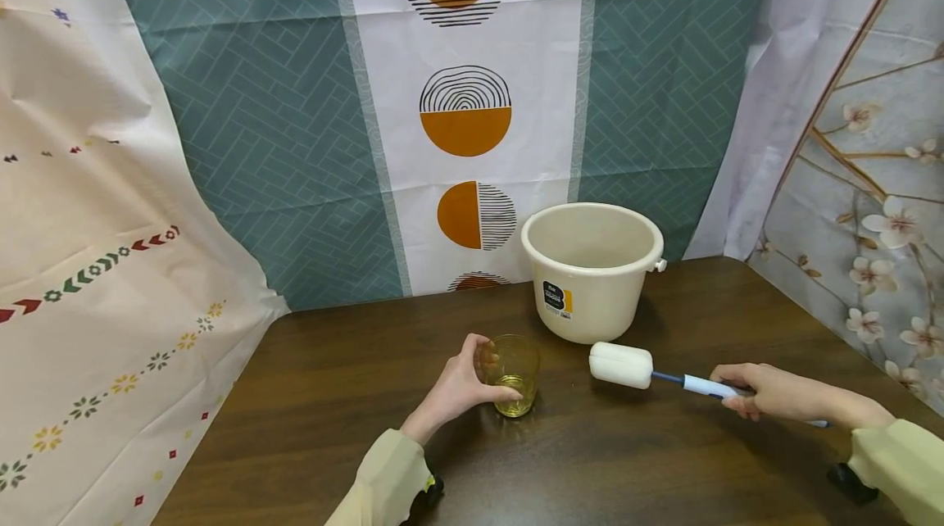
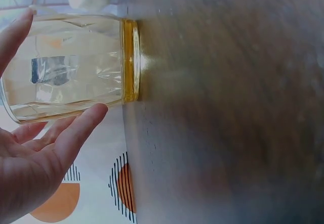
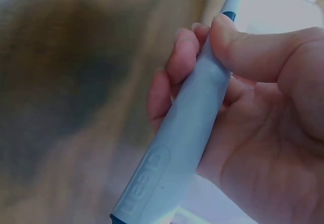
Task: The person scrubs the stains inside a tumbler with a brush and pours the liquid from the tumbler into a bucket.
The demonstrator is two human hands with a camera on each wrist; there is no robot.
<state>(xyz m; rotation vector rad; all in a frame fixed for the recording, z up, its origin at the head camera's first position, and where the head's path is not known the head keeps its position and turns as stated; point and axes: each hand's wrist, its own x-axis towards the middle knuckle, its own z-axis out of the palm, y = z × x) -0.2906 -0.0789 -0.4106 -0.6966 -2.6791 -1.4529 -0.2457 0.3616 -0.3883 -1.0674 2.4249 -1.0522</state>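
A clear yellow drinking glass (image 1: 519, 370) stands upright on the brown table. My left hand (image 1: 466, 383) holds it from the left side, thumb across the front near the base. In the left wrist view, the glass (image 2: 76, 67) sits between the thumb and fingers of that hand (image 2: 40, 168). My right hand (image 1: 782, 391) grips the handle of a sponge bottle brush (image 1: 622, 365), its white sponge head pointing left toward the glass. The right wrist view shows the pale blue handle (image 3: 177, 133) lying across the palm, with the thumb of my right hand (image 3: 263, 92) pressed along it.
A cream bucket (image 1: 590, 297) with a black and yellow label stands at the back of the table (image 1: 354, 395), behind the brush head. Patterned cloth (image 1: 472, 133) hangs along the back edge, and more cloth drapes at the left and right sides.
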